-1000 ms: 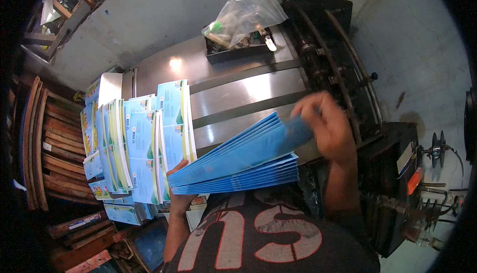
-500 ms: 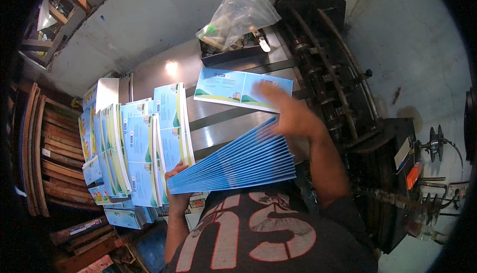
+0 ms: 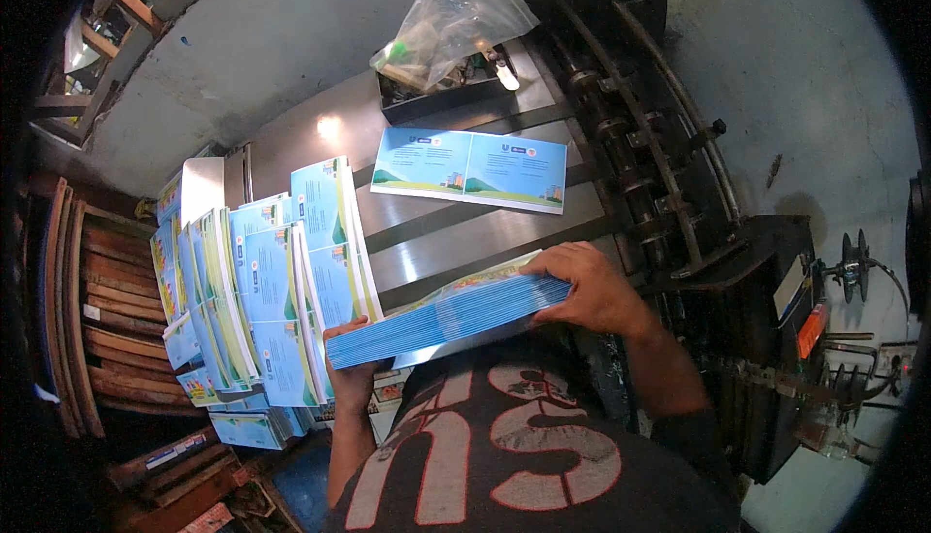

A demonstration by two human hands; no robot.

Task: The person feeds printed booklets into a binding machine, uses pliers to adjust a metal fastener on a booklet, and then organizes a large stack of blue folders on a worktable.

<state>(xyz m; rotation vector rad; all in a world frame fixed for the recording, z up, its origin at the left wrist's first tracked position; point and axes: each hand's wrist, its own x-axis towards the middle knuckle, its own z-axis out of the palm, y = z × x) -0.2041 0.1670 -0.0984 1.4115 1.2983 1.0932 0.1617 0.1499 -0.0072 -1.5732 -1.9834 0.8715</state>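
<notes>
A thick stack of blue-edged printed sheets (image 3: 448,322) is held between my two hands, close to my body, its long edge toward me. My left hand (image 3: 351,344) grips the stack's left end. At the right end, my right hand (image 3: 587,286) clasps it, thumb below and fingers over the top. Beyond the stack, a blue printed sheet (image 3: 468,169) with green hills lies flat on the metal table (image 3: 407,259); whether it is one sheet or a few cannot be told. Beside my left hand are several piles of similar printed sheets (image 3: 276,290).
A black box (image 3: 446,101) of small items, topped by a clear plastic bag (image 3: 465,29), stands at the back. Dark machinery with rollers and bars (image 3: 626,135) borders the table's right side. Wooden boards (image 3: 126,310) are stacked at the far left.
My right hand has come down from the flat sheet to the stack's right end and closed on it. The fanned stack is now squeezed together and slimmer.
</notes>
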